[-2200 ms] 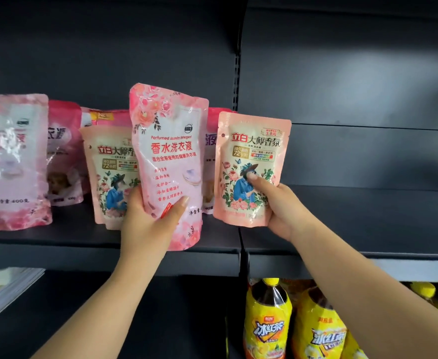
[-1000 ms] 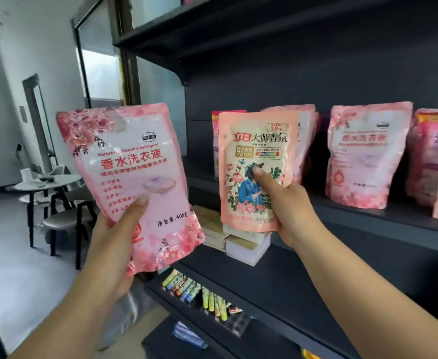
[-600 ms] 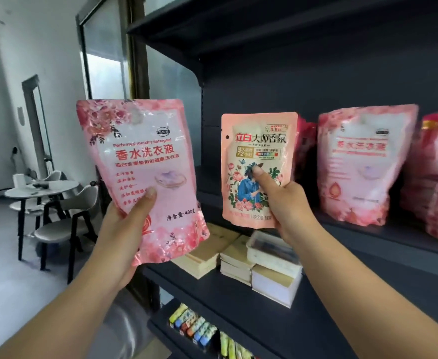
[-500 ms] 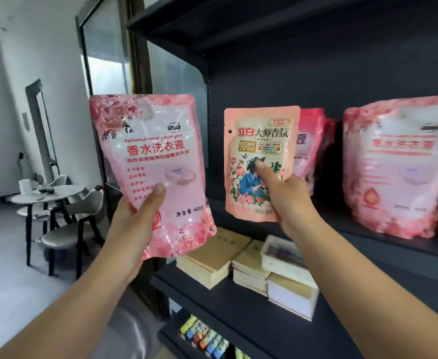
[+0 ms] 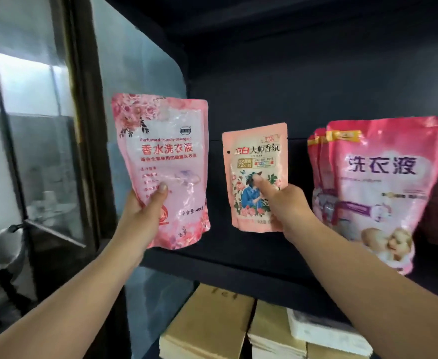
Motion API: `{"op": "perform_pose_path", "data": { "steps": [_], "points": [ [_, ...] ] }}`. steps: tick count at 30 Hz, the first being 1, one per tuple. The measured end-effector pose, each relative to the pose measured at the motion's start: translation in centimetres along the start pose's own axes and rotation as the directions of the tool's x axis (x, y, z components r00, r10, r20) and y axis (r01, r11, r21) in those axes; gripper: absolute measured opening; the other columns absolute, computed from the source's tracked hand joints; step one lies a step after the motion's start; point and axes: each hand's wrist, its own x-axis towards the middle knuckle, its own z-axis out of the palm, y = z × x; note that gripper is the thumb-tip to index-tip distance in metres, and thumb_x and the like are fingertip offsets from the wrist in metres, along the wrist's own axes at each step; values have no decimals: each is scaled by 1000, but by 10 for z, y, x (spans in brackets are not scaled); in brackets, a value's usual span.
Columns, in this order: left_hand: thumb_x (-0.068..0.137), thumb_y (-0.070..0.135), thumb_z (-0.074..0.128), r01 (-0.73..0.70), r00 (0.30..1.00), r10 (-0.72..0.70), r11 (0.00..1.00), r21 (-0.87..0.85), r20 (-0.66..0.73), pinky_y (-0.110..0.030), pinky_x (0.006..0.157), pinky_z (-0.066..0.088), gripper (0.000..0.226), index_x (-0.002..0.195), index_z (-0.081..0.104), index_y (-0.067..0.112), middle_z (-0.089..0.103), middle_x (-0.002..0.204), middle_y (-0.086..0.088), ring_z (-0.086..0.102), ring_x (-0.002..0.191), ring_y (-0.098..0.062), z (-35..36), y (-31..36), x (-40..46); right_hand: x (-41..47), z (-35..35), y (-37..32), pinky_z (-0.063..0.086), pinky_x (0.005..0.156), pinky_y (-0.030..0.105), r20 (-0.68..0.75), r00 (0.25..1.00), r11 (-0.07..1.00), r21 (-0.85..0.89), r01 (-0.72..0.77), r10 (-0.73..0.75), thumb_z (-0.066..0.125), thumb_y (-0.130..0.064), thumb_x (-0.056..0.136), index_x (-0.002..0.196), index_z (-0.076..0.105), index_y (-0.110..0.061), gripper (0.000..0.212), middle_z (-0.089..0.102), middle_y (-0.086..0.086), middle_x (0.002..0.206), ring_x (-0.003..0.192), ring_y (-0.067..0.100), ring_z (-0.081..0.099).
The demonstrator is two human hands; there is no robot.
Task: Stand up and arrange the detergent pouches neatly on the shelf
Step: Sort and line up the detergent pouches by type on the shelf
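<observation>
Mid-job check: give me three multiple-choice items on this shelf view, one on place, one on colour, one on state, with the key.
1. Where does the group of standing deep-pink pouches with purple lettering sit relative to the two held pouches?
A. To their right on the dark shelf
B. On the shelf below
C. To their left

2. What colour is the small pouch with the flower picture in the right hand?
A. Blue
B. Peach-pink
C. Green

3. What is the left hand doing?
A. Hanging idle
B. Pressing flat on the shelf
C. Gripping the large pale-pink rose-printed pouch

Key: 1 A, they stand at the right of the same shelf; 2 B, its front is peach-pink; 3 C, the thumb lies across the pouch's front with the fingers behind it.
</observation>
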Motion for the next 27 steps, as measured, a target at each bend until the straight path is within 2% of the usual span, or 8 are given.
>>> {"op": "perform_pose_path", "data": {
  "steps": [3,8,13,17,20,22,25,27],
  "points": [
    [83,48,50,79,988,-78,997,2,134,-44,95,45,35,116,42,37,56,110,12,55,106,-16,-4,-35,53,29,15,10,55,73,37,-116,993,998,-59,-35,28,65,-41,83,87,59,-14,28,66,1,78,75,19,66],
    [89,49,40,72,943,-97,993,90,319,-30,87,41,49,133,33,29,51,110,12,51,103,-12,10,-75,112,64,17,26,39,50,18,-280,960,993,-104,-57,26,62,-38,86,97,56,-19,23,58,-4,75,60,5,54],
    [90,45,40,6,888,-76,988,154,453,-11,60,37,34,118,34,26,50,88,17,51,77,2,42,-102,159,105,8,42,55,78,37,-470,883,982,-164,-89,2,69,-34,81,104,63,-14,31,69,7,101,85,24,66],
    [59,66,69,-92,778,-19,985,144,628,-10,69,44,91,132,31,29,54,116,17,54,104,2,59,-125,188,139,0,51,52,81,36,-532,847,988,-133,-80,-3,71,-33,80,100,60,-16,28,67,4,103,90,23,64],
    [39,75,67,-162,724,-12,969,187,689,-5,67,45,95,121,28,47,48,114,30,48,100,17,64,-132,207,160,-1,53,47,78,32,-507,862,994,-105,-40,-19,70,-34,81,101,56,-17,30,62,0,99,88,19,59],
    [38,79,67,-161,744,-27,963,217,668,-9,70,44,92,118,32,47,51,108,32,51,96,15,68,-134,217,174,-1,54,48,83,34,-475,879,996,-62,-60,24,72,-35,78,99,57,-16,32,64,2,99,89,21,61],
    [56,58,69,-101,810,-59,966,239,584,-24,80,44,79,125,42,32,59,110,19,57,102,-6,86,-145,229,195,-4,64,50,87,39,-414,905,995,47,-84,96,75,-29,75,87,61,-17,22,68,2,89,87,22,65],
    [64,47,71,-82,838,-61,969,235,542,-19,73,44,71,126,44,26,60,112,13,57,101,-9,100,-152,230,205,-5,75,53,83,40,-386,916,992,111,-66,104,76,-24,74,81,62,-22,16,69,1,83,82,22,67]
  ]
}}
